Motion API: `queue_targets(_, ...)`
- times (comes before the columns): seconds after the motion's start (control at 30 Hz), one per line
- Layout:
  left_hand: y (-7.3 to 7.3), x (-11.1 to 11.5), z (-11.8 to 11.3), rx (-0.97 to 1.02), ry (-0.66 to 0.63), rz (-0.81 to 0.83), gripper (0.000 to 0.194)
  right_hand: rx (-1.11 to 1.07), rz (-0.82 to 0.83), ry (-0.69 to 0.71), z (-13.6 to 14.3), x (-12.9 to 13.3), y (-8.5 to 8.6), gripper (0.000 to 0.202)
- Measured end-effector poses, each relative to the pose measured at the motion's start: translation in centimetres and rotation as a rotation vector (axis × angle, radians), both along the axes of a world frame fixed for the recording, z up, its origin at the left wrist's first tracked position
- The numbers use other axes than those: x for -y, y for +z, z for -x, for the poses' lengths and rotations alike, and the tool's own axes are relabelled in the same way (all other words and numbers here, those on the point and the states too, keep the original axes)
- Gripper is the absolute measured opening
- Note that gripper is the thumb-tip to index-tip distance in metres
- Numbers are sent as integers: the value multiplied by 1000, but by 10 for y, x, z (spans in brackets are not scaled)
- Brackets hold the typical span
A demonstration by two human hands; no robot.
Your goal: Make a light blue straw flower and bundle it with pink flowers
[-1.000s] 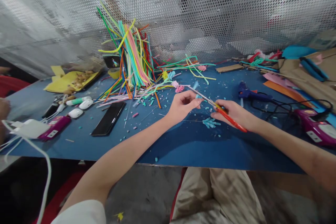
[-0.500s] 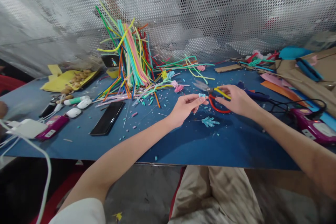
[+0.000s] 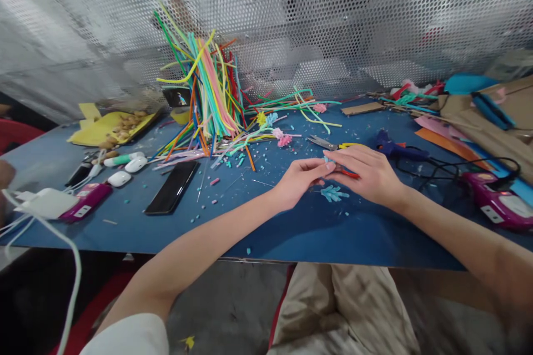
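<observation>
My left hand (image 3: pixel 300 178) pinches a small light-blue fuzzy piece (image 3: pixel 328 160) at its fingertips. Above and right of it, my right hand (image 3: pixel 366 171) reaches over, its fingertips meeting the same piece. Scissors with red and yellow handles (image 3: pixel 322 143) lie on the blue table (image 3: pixel 266 233) partly under my right hand, blades pointing left. Just below the hands rests a light-blue branched fuzzy piece (image 3: pixel 333 193). Blue, pink and yellow fuzzy bits (image 3: pixel 284 140) sit behind my left hand.
A bundle of coloured pipe cleaners (image 3: pixel 208 89) stands at back left. Left are a black phone (image 3: pixel 171 187), white earbud cases and cables. At right lie a glue gun (image 3: pixel 402 148), a magenta power strip (image 3: pixel 502 202) and cardboard (image 3: pixel 470 116). A perforated metal panel (image 3: pixel 353 22) rises behind.
My right hand has let go of the scissors, which now lie on the table, and has moved left to the light-blue piece at my left fingertips.
</observation>
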State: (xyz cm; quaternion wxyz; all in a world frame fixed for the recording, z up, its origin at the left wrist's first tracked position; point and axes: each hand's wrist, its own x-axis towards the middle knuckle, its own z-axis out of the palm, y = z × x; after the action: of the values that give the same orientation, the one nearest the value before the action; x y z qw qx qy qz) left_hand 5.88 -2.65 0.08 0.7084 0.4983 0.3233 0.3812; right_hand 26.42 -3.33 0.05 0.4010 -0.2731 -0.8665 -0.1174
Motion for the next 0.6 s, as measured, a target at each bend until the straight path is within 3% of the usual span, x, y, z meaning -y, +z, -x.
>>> queue_targets(0.2, -1, -2, 2, -67, -10, 3, 41, -17, 9, -22, 1, 1, 1, 40)
queue_targets(0.33, 1, -2, 3, -100, -25, -4, 41, -31, 118, -37, -1, 1, 2, 30)
queue_targets(0.6, 8, -3, 6, -134, -20, -159, 38, -97, 199, 0, -5, -4, 4, 29)
